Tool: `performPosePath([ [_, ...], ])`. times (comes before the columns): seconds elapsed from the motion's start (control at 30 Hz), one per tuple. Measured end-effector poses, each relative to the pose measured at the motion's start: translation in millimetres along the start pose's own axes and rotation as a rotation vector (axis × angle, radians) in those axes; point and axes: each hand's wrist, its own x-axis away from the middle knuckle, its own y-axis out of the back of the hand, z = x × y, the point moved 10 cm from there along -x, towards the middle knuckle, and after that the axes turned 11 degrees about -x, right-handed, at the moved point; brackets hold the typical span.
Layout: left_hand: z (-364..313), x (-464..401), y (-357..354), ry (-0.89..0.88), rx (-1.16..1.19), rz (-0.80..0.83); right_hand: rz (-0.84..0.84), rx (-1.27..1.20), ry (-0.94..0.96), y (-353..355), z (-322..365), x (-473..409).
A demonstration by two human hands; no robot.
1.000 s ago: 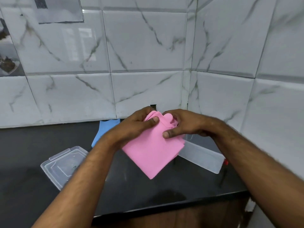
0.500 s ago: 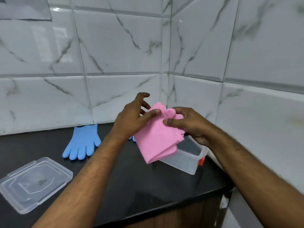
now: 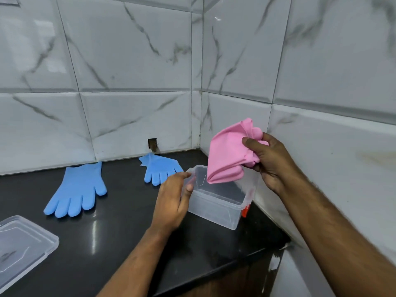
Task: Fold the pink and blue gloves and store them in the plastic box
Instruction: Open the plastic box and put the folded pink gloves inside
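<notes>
My right hand (image 3: 270, 159) grips the folded pink gloves (image 3: 227, 155) by their bunched end and holds them in the air just above the clear plastic box (image 3: 216, 211). The box stands open in the corner of the black counter. My left hand (image 3: 173, 198) holds the box's near left corner, thumb on its rim. Two blue gloves lie flat on the counter, one at the left (image 3: 77, 189), the other (image 3: 160, 168) behind the box near the wall.
The box's clear lid (image 3: 23, 247) lies at the counter's front left. Marble-tiled walls close in the counter at the back and right. A small hole (image 3: 152, 144) shows in the back wall. The counter's front edge (image 3: 225, 269) runs below the box.
My left hand let go of the pink gloves and took hold of the box's corner. My right hand carried the gloves to the right, over the box. The view shifted right.
</notes>
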Motion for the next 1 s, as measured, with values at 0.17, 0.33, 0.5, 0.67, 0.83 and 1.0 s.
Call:
performPosePath([
  [0.17, 8.6, -4.8, -5.6, -0.049, -0.03, 0.022, -0.028, 0.029, -0.039, -1.0, -19.4, -1.3],
  [0.33, -2.8, -4.0, 2.5, -0.101, -0.026, -0.015, -0.042, 0.01, -0.08, -9.6, -43.0, -0.1],
  [0.5, -17.0, 2.9, 24.4, -0.137, 0.189, -0.064, -0.012, -0.031, -0.191, -18.1, -68.9, 10.7],
  [0.67, 8.4, 0.8, 43.6, 0.077, 0.49, -0.183, 0.008, 0.027, -0.3, -10.5, -81.7, 21.4],
  [0.83, 11.5, -5.6, 39.3, 0.116, 0.473, -0.17, 0.044, 0.03, -0.306, -5.1, -86.0, 29.3],
  [1.0, 28.1, -6.6, 20.0, 0.328, 0.637, -0.042, 0.045, -0.158, -0.359, -14.2, -84.3, 34.5],
])
